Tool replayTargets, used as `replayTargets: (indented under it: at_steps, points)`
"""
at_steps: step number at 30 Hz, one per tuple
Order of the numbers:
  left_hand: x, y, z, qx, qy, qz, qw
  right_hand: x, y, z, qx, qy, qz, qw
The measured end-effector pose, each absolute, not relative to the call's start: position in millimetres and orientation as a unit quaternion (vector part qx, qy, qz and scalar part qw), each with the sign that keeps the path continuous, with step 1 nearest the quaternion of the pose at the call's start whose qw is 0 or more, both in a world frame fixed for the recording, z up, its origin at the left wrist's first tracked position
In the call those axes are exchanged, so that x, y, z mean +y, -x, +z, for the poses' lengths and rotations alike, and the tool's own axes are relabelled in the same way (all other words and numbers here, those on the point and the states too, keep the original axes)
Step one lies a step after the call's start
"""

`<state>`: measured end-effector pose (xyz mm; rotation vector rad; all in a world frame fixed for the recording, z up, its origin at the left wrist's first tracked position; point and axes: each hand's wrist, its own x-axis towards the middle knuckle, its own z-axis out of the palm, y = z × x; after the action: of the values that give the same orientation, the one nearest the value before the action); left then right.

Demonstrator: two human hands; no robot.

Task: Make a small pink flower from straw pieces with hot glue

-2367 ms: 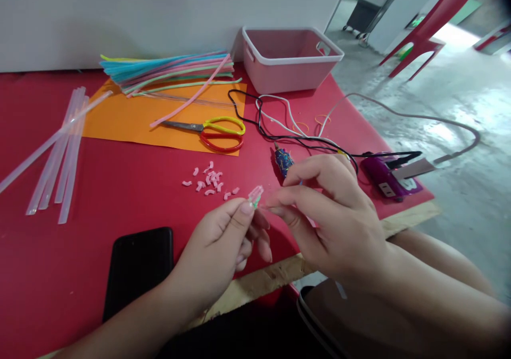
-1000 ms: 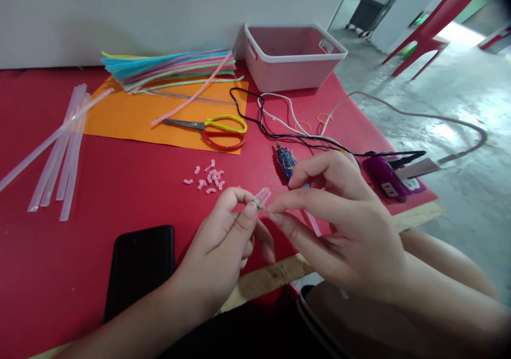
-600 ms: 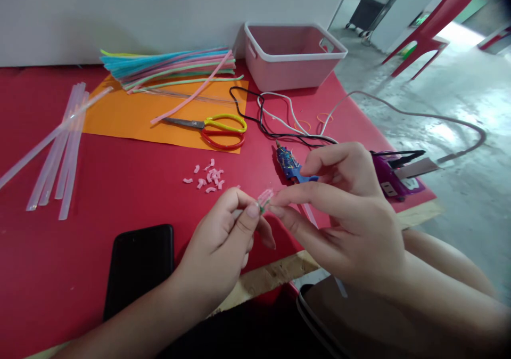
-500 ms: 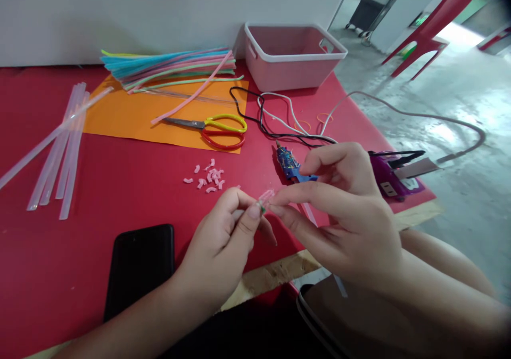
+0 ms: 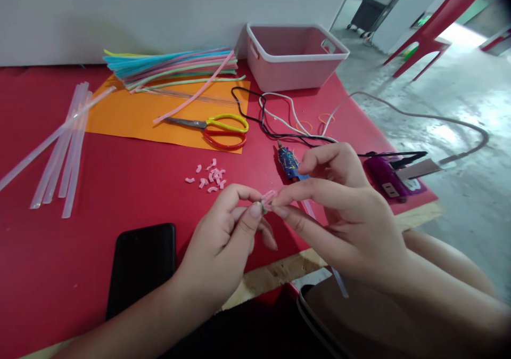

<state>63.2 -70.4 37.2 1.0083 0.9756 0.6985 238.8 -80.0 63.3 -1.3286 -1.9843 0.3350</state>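
Left hand (image 5: 223,236) pinching, thumb to finger, on the small pink-and-green piece (image 5: 268,196) — and the right hand (image 5: 351,215) has just moved in tighter, thumb and forefinger closed on its far end, other fingers loosely curled; both now work one piece, over the near edge. Across the red table (image 5: 96,183): clear sticks (image 5: 62,151), black phone (image 5: 141,263), scissors (image 5: 227,117) on orange paper (image 5: 120,114), pink bits (image 5: 216,174), blue glue gun (image 5: 288,162). Beyond — a red chair (image 5: 449,21), shiny floor (image 5: 431,92).
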Motion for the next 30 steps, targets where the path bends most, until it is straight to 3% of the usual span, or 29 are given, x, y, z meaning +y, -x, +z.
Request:
replayTargets:
  at_steps: [13,25,30]
  points:
    - [-73,-64,30,0.416,-0.486,0.36,0.679,-82,-239,65,-0.776,0.512,0.107,0.353]
    - [-75,-60,30,0.413,-0.578,0.372,0.597,-86,-237,63,-0.806,0.486,-0.049,0.334]
    - [-78,-58,26,0.414,-0.602,0.367,0.576,-87,-235,66,-0.804,0.493,-0.033,0.331]
